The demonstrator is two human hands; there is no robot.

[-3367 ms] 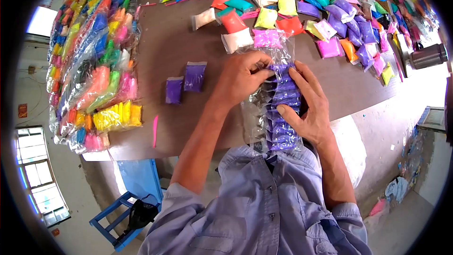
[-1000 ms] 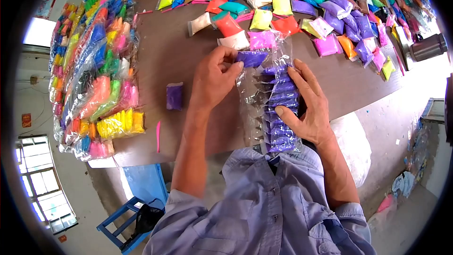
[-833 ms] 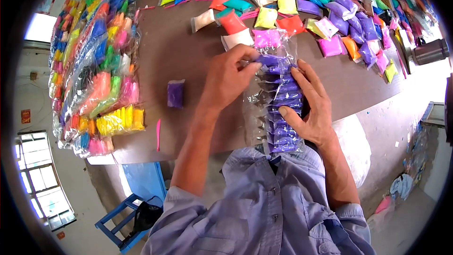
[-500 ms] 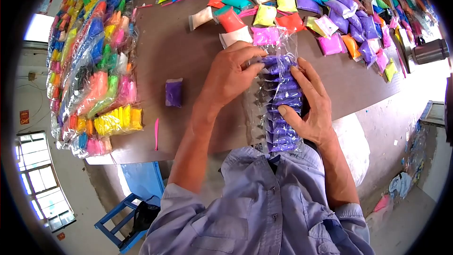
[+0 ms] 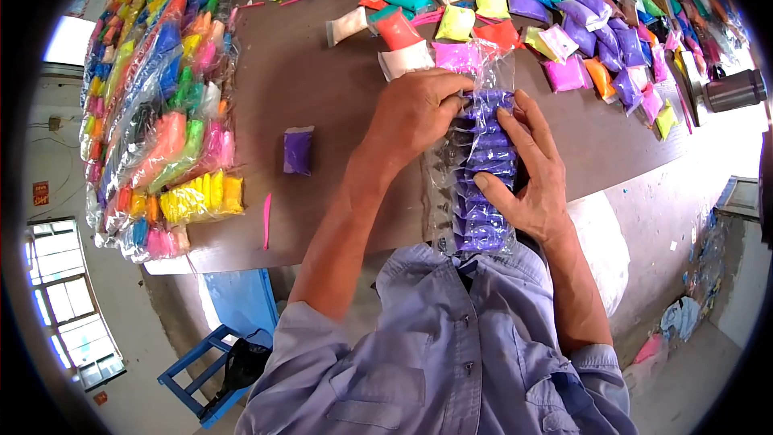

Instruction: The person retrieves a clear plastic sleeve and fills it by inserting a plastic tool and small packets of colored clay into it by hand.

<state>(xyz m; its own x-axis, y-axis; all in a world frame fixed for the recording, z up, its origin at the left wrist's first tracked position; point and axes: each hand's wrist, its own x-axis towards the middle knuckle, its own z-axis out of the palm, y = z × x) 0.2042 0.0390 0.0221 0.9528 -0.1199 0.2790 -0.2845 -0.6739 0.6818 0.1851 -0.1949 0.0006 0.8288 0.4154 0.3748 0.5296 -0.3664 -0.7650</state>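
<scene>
A long clear plastic bag lies near the table's front edge, its lower end by my shirt. Inside it, several purple packets are stacked in a row. My left hand is closed at the bag's upper left edge, with thumb and forefinger pinched on the film; the fingertips are partly hidden. Along the right side, my right hand grips the bag, with fingers near the top and thumb lower on the packets. One loose purple packet lies to the left, apart from both hands.
Filled bags of colourful packets are piled at the left. Loose packets cover the back and right. A pink strip lies near the front edge. A dark metal cylinder stands at the right. Below is a blue stool.
My left hand has moved slightly right, against the bag's upper part. The bag's purple row has straightened a little. My right hand stays nearly in place.
</scene>
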